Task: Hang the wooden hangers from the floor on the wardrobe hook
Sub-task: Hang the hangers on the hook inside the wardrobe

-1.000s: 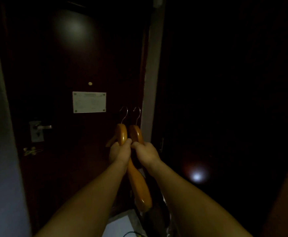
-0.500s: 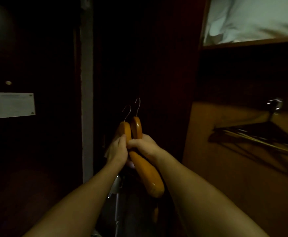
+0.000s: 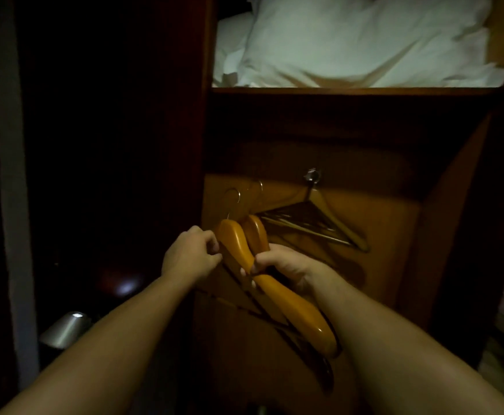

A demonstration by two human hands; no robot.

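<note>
head view had the two wooden hangers (image 3: 234, 242) side by side, below and left of the wardrobe hook (image 3: 312, 176), not on it yet. right hand (image 3: 286, 271) was wrapped round both, left hand (image 3: 189, 256) had curled fingers pinching the left one's edge. other hangers (image 3: 328, 223) hung off that hook, white pillow (image 3: 349, 40) way above it.

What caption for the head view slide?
Left hand and right hand hold two wooden hangers near the wardrobe hook.
</note>
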